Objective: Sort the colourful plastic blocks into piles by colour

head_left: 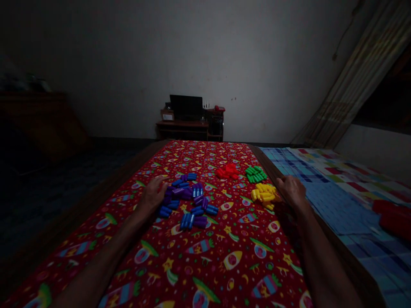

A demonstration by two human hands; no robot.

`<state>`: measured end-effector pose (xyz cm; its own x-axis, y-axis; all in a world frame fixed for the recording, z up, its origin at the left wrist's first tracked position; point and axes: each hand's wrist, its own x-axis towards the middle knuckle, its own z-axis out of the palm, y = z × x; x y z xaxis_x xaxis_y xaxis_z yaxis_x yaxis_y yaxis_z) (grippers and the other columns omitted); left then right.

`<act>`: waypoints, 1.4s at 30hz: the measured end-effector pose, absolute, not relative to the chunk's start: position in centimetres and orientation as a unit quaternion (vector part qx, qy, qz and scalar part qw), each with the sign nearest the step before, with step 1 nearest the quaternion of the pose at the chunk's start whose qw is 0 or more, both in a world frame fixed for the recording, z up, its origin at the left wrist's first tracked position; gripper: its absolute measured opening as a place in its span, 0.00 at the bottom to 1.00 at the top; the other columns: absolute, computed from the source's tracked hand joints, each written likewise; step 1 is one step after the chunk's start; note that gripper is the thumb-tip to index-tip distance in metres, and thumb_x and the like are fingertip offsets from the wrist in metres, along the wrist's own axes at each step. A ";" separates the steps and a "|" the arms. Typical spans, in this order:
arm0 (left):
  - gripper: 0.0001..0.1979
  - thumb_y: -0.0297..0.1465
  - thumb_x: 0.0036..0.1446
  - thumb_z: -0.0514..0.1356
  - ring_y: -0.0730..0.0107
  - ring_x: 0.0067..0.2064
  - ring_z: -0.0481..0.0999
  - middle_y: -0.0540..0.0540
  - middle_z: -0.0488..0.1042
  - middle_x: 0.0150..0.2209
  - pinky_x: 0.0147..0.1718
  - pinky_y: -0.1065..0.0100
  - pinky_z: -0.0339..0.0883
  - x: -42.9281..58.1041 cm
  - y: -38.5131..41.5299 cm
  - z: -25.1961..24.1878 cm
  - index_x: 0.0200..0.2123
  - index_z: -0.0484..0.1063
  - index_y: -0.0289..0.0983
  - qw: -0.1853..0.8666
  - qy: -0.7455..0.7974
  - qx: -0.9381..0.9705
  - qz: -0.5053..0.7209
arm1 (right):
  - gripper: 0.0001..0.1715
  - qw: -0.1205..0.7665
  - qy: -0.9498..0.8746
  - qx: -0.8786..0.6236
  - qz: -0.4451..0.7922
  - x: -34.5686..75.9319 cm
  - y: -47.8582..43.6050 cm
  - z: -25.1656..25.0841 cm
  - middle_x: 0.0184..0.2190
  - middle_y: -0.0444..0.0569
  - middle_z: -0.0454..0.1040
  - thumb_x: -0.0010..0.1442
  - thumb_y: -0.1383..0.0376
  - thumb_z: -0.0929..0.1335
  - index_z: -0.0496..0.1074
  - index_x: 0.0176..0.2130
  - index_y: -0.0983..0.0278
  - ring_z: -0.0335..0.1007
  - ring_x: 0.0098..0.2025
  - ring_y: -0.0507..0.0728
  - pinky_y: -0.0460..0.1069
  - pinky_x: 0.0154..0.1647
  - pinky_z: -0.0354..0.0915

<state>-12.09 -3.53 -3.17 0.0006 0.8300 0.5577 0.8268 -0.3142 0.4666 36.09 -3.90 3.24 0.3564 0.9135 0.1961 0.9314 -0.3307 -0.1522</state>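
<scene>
My left hand point(154, 194) rests at the left side of a loose heap of small, glossy, rod-shaped pieces. Blue pieces point(187, 221) and purple pieces point(201, 221) lie mixed in that heap. The fingers are apart and bent over its left edge, and I see nothing gripped. At the right, my right hand point(292, 190) is beside a pile of yellow pieces point(265, 194), thumb and fingers apart around its right side. Behind the yellow pile sit green pieces point(256, 174), and to their left red pieces point(227, 171), each colour grouped separately.
A red patterned cloth point(231, 244) covers the long table, whose dark wooden border point(269, 164) shows along the sides. On the right is a bed with a blue checked sheet point(334, 205). A monitor point(186, 107) stands on a small desk against the far wall.
</scene>
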 end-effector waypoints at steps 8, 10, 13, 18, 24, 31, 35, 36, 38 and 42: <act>0.31 0.45 0.65 0.38 0.59 0.66 0.59 0.36 0.63 0.63 0.65 0.52 0.50 -12.1 -2.2 -8.5 0.62 0.59 0.34 0.102 0.617 0.678 0.386 | 0.22 0.256 -0.755 -0.603 -0.030 27.5 -5.1 3.2 0.29 0.53 0.77 0.67 0.57 0.59 0.75 0.32 0.64 0.72 0.30 0.56 0.49 0.33 0.64; 0.32 0.46 0.65 0.37 0.60 0.67 0.57 0.36 0.61 0.64 0.65 0.52 0.49 -11.1 -2.1 -8.3 0.63 0.57 0.33 0.137 0.594 0.694 0.384 | 0.20 0.285 -0.809 -0.512 0.033 23.7 -6.0 1.0 0.32 0.52 0.78 0.67 0.58 0.59 0.76 0.37 0.64 0.74 0.32 0.56 0.50 0.36 0.68; 0.32 0.46 0.66 0.36 0.62 0.67 0.57 0.38 0.63 0.63 0.65 0.54 0.50 -10.4 -1.4 -7.4 0.63 0.58 0.35 0.160 0.577 0.690 0.407 | 0.24 0.303 -0.857 -0.412 0.058 19.4 -7.6 -3.2 0.53 0.60 0.72 0.67 0.57 0.61 0.68 0.56 0.65 0.69 0.55 0.62 0.57 0.52 0.68; 0.32 0.46 0.66 0.34 0.63 0.63 0.63 0.39 0.73 0.55 0.64 0.54 0.50 -11.3 2.4 -5.5 0.57 0.67 0.37 0.153 0.562 0.733 0.352 | 0.34 0.293 -0.876 -0.380 0.057 16.9 -9.1 -8.2 0.65 0.61 0.57 0.66 0.57 0.62 0.51 0.68 0.60 0.51 0.67 0.66 0.66 0.61 0.60; 0.30 0.52 0.61 0.45 0.57 0.58 0.70 0.39 0.76 0.52 0.56 0.57 0.63 -8.7 6.7 -3.3 0.47 0.75 0.38 0.190 0.487 0.818 0.240 | 0.33 0.266 -0.887 -0.374 0.060 17.1 -9.1 -8.4 0.67 0.62 0.54 0.68 0.58 0.60 0.51 0.68 0.62 0.48 0.69 0.65 0.65 0.64 0.57; 0.19 0.47 0.57 0.57 0.58 0.54 0.73 0.41 0.77 0.50 0.57 0.62 0.61 -5.5 4.8 -2.2 0.37 0.79 0.40 0.214 0.395 0.881 0.151 | 0.31 0.283 -0.885 -0.366 0.057 17.3 -9.2 -8.1 0.65 0.61 0.59 0.68 0.58 0.59 0.54 0.67 0.62 0.53 0.67 0.64 0.65 0.63 0.60; 0.18 0.43 0.61 0.54 0.59 0.56 0.71 0.42 0.75 0.53 0.59 0.62 0.60 -6.5 1.4 -2.0 0.42 0.79 0.41 0.211 0.362 0.899 0.125 | 0.27 0.315 -0.889 -0.328 0.056 17.3 -9.3 -7.3 0.57 0.60 0.69 0.68 0.63 0.59 0.58 0.64 0.63 0.63 0.60 0.63 0.63 0.60 0.62; 0.18 0.42 0.62 0.53 0.59 0.57 0.71 0.41 0.75 0.54 0.59 0.62 0.60 -6.9 0.6 -2.1 0.44 0.78 0.40 0.204 0.354 0.905 0.121 | 0.26 0.321 -0.891 -0.316 0.059 17.3 -9.3 -7.1 0.55 0.60 0.70 0.68 0.64 0.59 0.58 0.64 0.63 0.65 0.58 0.62 0.63 0.59 0.64; 0.19 0.41 0.64 0.50 0.59 0.58 0.70 0.40 0.73 0.55 0.59 0.61 0.59 -7.9 -1.0 -2.2 0.47 0.76 0.39 0.185 0.345 0.913 0.116 | 0.26 0.330 -0.894 -0.295 0.073 17.4 -9.2 -6.7 0.52 0.59 0.72 0.68 0.64 0.60 0.58 0.63 0.63 0.67 0.55 0.62 0.62 0.56 0.66; 0.21 0.40 0.67 0.46 0.63 0.55 0.72 0.42 0.75 0.54 0.57 0.62 0.62 -9.4 -3.8 -2.6 0.51 0.73 0.38 0.151 0.386 0.899 0.141 | 0.28 0.365 -0.883 -0.271 0.118 17.7 -8.7 -7.0 0.53 0.57 0.71 0.67 0.64 0.62 0.56 0.64 0.60 0.68 0.54 0.60 0.59 0.54 0.67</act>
<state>-9.45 -3.84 -2.63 0.6624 0.7365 0.1369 0.6513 -0.6566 0.3804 17.69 -8.65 -6.99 -0.5861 0.5647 0.5810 0.3928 0.8253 -0.4057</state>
